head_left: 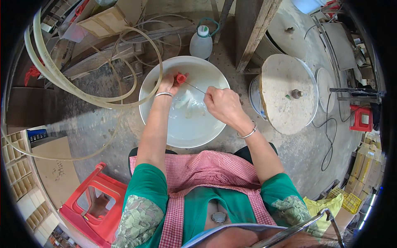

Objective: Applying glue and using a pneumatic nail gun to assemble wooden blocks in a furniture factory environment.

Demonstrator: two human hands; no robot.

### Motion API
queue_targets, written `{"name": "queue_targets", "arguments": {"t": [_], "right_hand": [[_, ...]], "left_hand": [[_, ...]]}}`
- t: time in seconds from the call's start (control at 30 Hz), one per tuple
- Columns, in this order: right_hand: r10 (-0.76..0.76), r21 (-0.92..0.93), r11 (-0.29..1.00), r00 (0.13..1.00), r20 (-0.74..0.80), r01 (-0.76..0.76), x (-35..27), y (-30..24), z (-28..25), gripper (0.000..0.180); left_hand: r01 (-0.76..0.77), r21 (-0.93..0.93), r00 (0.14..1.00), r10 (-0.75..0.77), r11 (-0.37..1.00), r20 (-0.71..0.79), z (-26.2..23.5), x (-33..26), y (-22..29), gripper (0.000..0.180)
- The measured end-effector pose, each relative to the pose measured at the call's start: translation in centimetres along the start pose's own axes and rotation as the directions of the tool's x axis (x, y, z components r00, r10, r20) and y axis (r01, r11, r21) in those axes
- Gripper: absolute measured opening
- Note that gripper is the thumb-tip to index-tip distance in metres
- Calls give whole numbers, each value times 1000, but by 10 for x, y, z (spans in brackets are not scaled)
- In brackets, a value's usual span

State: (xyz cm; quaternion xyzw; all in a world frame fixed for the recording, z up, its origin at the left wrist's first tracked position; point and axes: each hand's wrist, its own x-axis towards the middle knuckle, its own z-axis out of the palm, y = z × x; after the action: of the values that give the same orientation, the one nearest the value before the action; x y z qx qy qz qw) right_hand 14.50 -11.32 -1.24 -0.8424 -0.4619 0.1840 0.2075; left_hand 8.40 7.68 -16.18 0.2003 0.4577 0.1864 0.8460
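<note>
Over the white basin, left hand grips a small red piece, right hand pinches a thin wire running to it, pale bits already soaking below.

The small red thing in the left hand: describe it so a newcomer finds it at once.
Start at the big white basin on the concrete floor before the seated person. Over its far rim, the left hand pinches a small red piece. It is the only red item above the basin; a thin line runs to the right hand.
</note>
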Motion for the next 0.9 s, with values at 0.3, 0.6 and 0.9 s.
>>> {"name": "queue_targets", "arguments": {"t": [0.3, 0.6, 0.9], "right_hand": [[-44, -34, 998, 999, -27, 43, 12, 7, 35, 16], [50, 58, 997, 998, -32, -48, 35, 23, 73, 15], [193, 120, 972, 977, 93, -204, 42, 25, 81, 17]], "left_hand": [[39, -25, 994, -36, 999, 99, 7, -8, -9, 18], [22, 201, 985, -56, 979, 165, 11, -31, -23, 15], [79, 163, 991, -95, 983, 92, 4, -17, -28, 15]]}}
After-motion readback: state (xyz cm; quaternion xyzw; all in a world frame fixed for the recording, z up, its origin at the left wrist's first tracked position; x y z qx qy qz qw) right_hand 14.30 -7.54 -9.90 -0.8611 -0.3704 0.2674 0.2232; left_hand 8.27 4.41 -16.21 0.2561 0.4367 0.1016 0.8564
